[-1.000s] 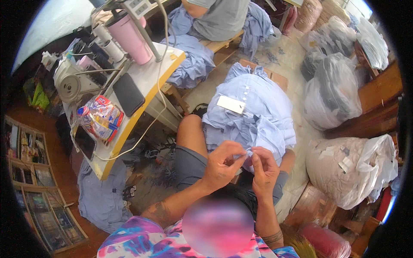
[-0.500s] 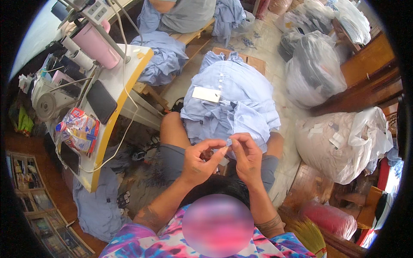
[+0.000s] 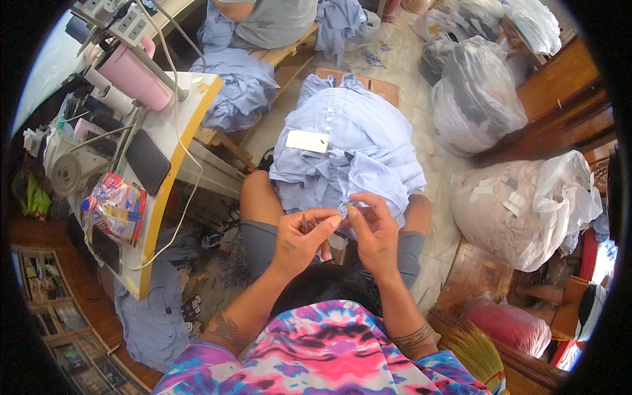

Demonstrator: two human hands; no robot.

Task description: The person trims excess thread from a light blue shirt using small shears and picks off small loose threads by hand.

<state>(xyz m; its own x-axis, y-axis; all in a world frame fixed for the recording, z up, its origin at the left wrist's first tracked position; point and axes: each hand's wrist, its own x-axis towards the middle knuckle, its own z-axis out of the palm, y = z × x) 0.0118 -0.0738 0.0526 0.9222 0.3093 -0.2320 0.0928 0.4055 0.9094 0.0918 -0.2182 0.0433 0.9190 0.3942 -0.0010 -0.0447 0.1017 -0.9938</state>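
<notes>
A heap of light blue shirts [image 3: 368, 128] lies between my knees, one with a row of small white buttons. A blank-looking pale card [image 3: 307, 141] rests on top. At the heap's near edge, a bit of light blue cloth [image 3: 345, 206] reaches my fingertips. My right hand [image 3: 377, 240] pinches it between thumb and fingers. My left hand [image 3: 304, 240] is closed, its thumb and forefinger tips pressed together beside the right ones. Whatever the left holds is too small or too shaded to make out.
To the left stands a yellow-edged table [image 3: 172, 184] with a phone [image 3: 147, 162], a pink tumbler [image 3: 137, 78], a snack packet [image 3: 115, 207] and a hanging white cable. Another person [image 3: 276, 23] sits ahead near more blue cloth. Stuffed plastic bags [image 3: 503, 210] line the right side.
My fingertips have drawn slightly apart, and the right forefinger has lifted. The small blue piece between both hands no longer shows there. The view has shifted a little.
</notes>
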